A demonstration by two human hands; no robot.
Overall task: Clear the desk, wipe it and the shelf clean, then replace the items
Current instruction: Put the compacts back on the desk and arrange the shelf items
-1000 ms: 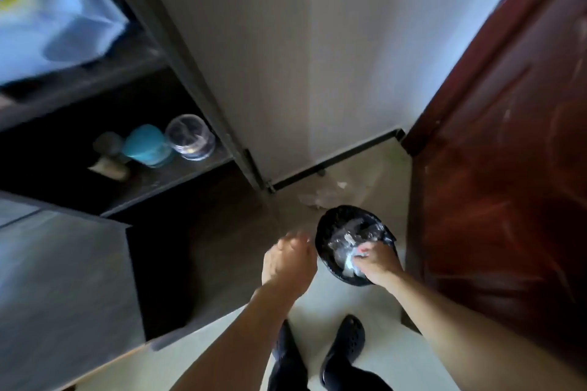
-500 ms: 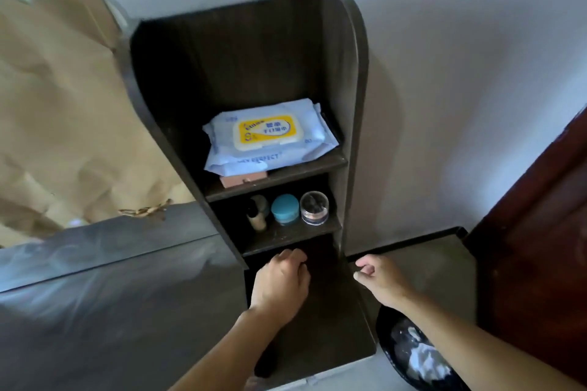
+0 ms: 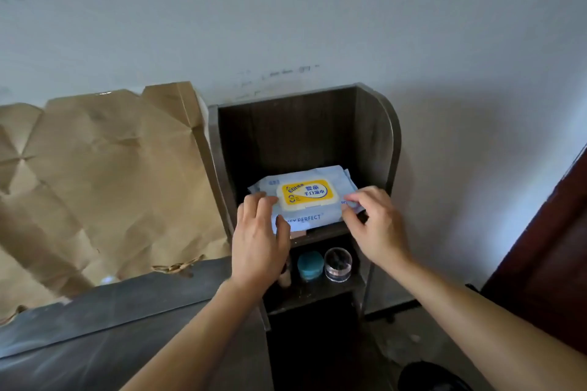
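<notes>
A pale blue pack of wet wipes point(image 3: 305, 197) with a yellow lid lies on the upper shelf of a dark wooden shelf unit point(image 3: 374, 143). My left hand point(image 3: 259, 241) grips the pack's left front corner, fingers on top and thumb at the front edge. My right hand point(image 3: 374, 225) pinches the pack's right end beside the lid. The dark grey desk point(image 3: 127, 327) runs out to the left of the unit. On the lower shelf stand a teal jar point(image 3: 310, 265) and a clear round jar point(image 3: 338, 263); a small bottle is mostly hidden behind my left wrist.
Creased brown paper point(image 3: 95, 184) leans against the wall behind the desk. A reddish-brown door point(image 3: 556, 263) stands at the right. The rim of a black bin point(image 3: 428, 378) shows on the floor at the bottom right. A small pinkish item lies under the pack's front edge.
My view has swung up from the bin on the floor to the shelf. Both hands rose from below the lower shelf and closed on the wipes pack.
</notes>
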